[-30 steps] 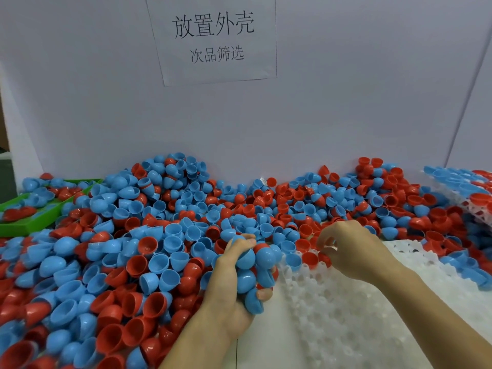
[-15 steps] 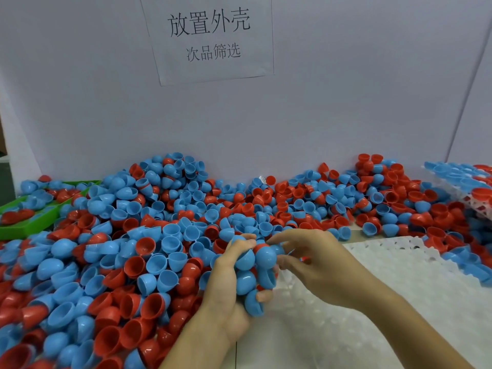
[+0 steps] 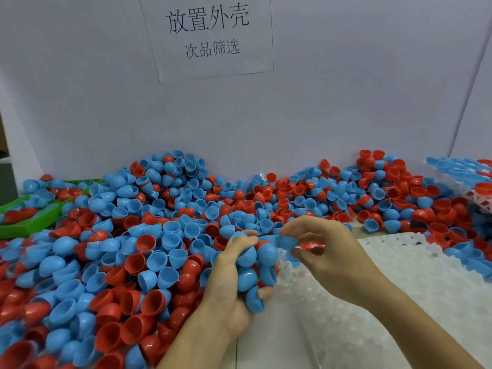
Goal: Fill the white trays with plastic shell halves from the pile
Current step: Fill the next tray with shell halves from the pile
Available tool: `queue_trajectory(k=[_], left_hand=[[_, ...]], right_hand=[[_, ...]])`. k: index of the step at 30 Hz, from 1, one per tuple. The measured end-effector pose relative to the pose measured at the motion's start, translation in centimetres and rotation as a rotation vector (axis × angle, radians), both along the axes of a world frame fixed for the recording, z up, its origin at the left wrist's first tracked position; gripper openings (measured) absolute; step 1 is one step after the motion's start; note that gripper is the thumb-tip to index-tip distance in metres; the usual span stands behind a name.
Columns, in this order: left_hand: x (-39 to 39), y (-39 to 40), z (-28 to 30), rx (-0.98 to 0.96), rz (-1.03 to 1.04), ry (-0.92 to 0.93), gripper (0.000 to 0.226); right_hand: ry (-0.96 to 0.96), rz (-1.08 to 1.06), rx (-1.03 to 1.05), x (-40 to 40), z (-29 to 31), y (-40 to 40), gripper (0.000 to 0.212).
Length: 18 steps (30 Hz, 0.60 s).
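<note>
Soft, even light is falling from above, leaving the grey backboard (image 3: 346,102) evenly lit and without hot spots. Small glints are showing on the glossy shells of the pile (image 3: 119,262) left of the left hand's (image 3: 234,288) fingers. Only faint shadows are lying under the right hand (image 3: 327,257). The white tray (image 3: 399,302), below and right of the right hand's fingers, is looking washed out and smeared, its cells hard to make out. Wide-angle distortion is bending the backboard's edges at the frame corners. The printed sign (image 3: 210,33) is reading sharply.
</note>
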<state>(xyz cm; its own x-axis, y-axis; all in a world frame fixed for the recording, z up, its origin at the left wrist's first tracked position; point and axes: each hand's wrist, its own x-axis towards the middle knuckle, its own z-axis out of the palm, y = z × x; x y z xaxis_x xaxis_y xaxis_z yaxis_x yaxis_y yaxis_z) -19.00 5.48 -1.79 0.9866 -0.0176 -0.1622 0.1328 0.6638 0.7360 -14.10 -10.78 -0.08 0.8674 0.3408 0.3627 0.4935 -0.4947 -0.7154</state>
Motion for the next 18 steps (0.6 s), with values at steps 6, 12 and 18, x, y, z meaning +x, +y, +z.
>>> queue_trajectory(k=[6, 12, 18], left_hand=[[0.0, -0.2, -0.11, 0.067, 0.0, -0.024, 0.034], [0.08, -0.16, -0.24, 0.11, 0.008, -0.019, 0.031], [0.16, -0.18, -0.54, 0.141, -0.012, -0.02, 0.028]], right_hand=[[-0.04, 0.012, -0.064, 0.08, -0.42, -0.09, 0.051], [-0.019, 0.052, -0.014, -0.03, -0.26, -0.21, 0.038], [-0.031, -0.025, 0.082, -0.14, 0.0, 0.2, 0.008]])
